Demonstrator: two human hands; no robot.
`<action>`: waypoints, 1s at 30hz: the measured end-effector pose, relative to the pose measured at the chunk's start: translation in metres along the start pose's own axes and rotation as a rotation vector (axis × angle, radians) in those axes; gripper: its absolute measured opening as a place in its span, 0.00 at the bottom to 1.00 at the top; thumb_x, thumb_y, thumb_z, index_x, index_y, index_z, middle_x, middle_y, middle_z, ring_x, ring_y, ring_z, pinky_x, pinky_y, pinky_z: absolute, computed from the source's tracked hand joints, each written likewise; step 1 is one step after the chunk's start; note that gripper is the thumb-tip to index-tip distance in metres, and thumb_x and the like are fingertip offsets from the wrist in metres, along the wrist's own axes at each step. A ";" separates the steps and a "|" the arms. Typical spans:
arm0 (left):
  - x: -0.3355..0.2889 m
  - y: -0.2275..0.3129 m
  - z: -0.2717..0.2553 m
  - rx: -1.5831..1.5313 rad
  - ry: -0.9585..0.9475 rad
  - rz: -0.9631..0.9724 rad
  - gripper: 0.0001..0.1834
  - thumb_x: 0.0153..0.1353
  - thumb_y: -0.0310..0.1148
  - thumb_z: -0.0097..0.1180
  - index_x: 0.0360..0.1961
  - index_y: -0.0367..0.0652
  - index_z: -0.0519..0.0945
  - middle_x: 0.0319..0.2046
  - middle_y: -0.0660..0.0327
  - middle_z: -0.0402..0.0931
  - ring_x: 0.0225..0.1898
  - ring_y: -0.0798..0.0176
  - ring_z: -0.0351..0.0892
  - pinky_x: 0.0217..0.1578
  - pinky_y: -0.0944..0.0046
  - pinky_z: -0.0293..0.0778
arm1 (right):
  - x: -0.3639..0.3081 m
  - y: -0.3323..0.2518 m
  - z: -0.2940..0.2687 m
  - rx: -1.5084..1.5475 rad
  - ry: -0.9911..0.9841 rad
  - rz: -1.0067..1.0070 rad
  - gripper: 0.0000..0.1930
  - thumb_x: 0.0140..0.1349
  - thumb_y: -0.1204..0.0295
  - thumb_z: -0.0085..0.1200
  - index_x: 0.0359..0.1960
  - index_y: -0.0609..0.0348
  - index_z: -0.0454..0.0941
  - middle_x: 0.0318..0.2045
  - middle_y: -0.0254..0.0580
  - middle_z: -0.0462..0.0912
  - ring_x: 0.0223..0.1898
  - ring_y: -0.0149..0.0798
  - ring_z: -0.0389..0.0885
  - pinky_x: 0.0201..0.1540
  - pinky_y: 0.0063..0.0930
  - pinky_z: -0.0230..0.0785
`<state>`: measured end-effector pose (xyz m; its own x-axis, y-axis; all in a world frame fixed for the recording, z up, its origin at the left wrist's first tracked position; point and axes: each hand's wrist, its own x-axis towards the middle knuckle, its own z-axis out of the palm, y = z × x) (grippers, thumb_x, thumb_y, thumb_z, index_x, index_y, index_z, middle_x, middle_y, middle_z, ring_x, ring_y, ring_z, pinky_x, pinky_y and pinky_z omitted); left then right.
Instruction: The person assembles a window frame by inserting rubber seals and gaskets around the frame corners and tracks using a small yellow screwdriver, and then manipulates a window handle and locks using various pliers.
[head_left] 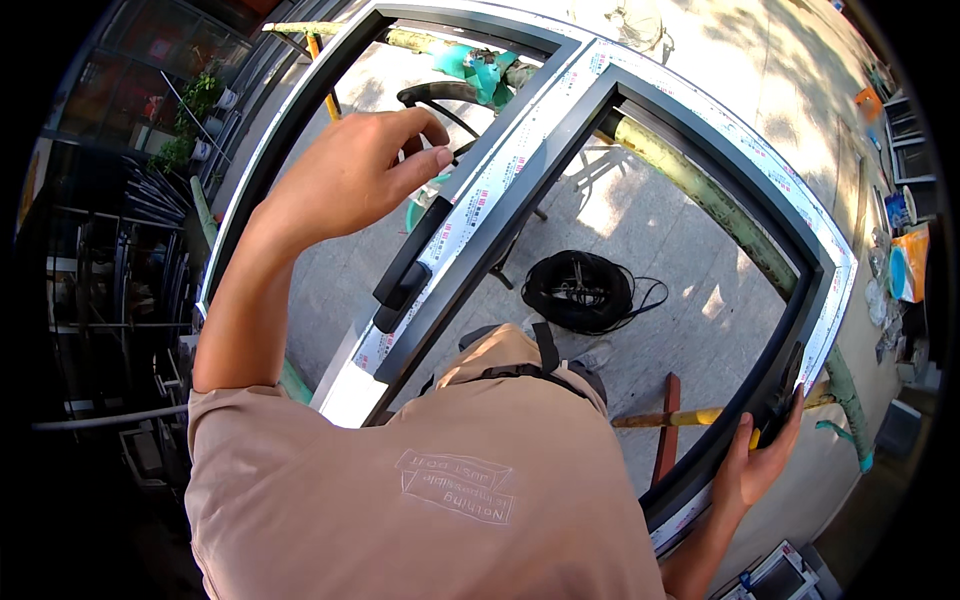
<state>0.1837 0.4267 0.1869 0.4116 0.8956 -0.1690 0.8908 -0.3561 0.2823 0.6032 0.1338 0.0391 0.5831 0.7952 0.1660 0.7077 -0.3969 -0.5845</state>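
Note:
A large dark grey window frame, with two openings and white printed protective film, lies across in front of me. On its middle bar sits a black handle. My left hand hovers over the left opening near that bar, fingers loosely bent, thumb apart, nothing visible in it. At the frame's right side, my right hand is closed round a black hand tool with a yellow part. The tool lies along the frame's edge; its exact kind is partly hidden by the fingers.
Green and yellow painted rails run beneath the frame. A coil of black cable lies on the paved floor below, with a reddish-brown bar nearer me. Potted plants stand far left; an orange and white bag lies far right.

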 end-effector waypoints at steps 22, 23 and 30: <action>-0.050 -0.032 0.094 -0.537 0.006 -0.160 0.28 0.72 0.34 0.62 0.71 0.40 0.77 0.49 0.39 0.85 0.50 0.42 0.87 0.55 0.48 0.78 | 0.071 -0.044 0.048 -0.164 -0.089 -0.267 0.42 0.60 0.82 0.68 0.80 0.56 0.70 0.54 0.49 0.79 0.51 0.51 0.78 0.57 0.38 0.71; -0.050 -0.035 0.096 -0.492 0.045 -0.103 0.26 0.71 0.35 0.63 0.69 0.40 0.78 0.48 0.39 0.86 0.49 0.40 0.88 0.53 0.47 0.79 | 0.073 -0.044 0.050 -0.186 -0.058 -0.310 0.43 0.59 0.82 0.69 0.80 0.54 0.70 0.47 0.46 0.78 0.42 0.48 0.78 0.49 0.36 0.73; -0.062 -0.018 0.089 -0.263 -0.239 0.469 0.18 0.64 0.32 0.68 0.55 0.47 0.84 0.37 0.57 0.85 0.40 0.46 0.88 0.40 0.47 0.81 | 0.073 -0.050 0.050 -0.182 -0.089 -0.174 0.41 0.61 0.81 0.69 0.79 0.57 0.71 0.61 0.53 0.82 0.60 0.56 0.82 0.65 0.41 0.73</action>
<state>0.1593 0.3537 0.1079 0.8093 0.5624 -0.1694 0.5380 -0.5941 0.5979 0.5899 0.2344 0.0408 0.4149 0.8926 0.1767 0.8592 -0.3204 -0.3990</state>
